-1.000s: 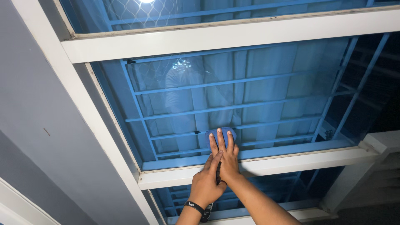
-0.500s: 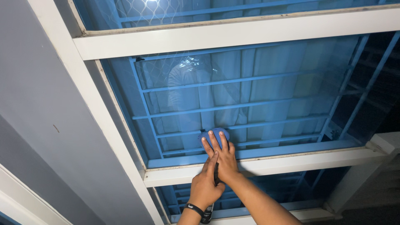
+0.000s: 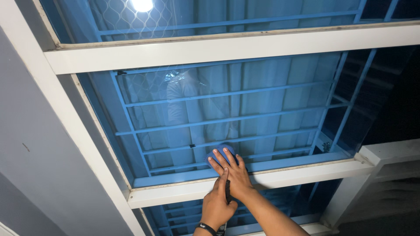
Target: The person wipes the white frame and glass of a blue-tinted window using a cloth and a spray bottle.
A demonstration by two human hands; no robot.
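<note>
My right hand (image 3: 235,175) lies flat with fingers spread on a blue cloth (image 3: 218,151), pressing it against the window glass (image 3: 271,105) just above the white lower frame rail (image 3: 297,175). My left hand (image 3: 217,205), with a black wristband, sits right beside it. It is closed around a slim dark object (image 3: 227,190), and its index finger points up along the right hand. What the dark object is cannot be made out.
Blue metal bars (image 3: 227,119) run behind the glass, with pale corrugated sheeting beyond them. A white upper rail (image 3: 227,46) crosses above, a white side frame (image 3: 83,131) meets a grey wall (image 3: 30,153) on the left, and a bright lamp reflection (image 3: 142,4) shows at the top.
The view has shifted. My right hand has turned its fingers to the left and spread them, and the cloth sits slightly closer to the lower rail. The left hand stays against it.
</note>
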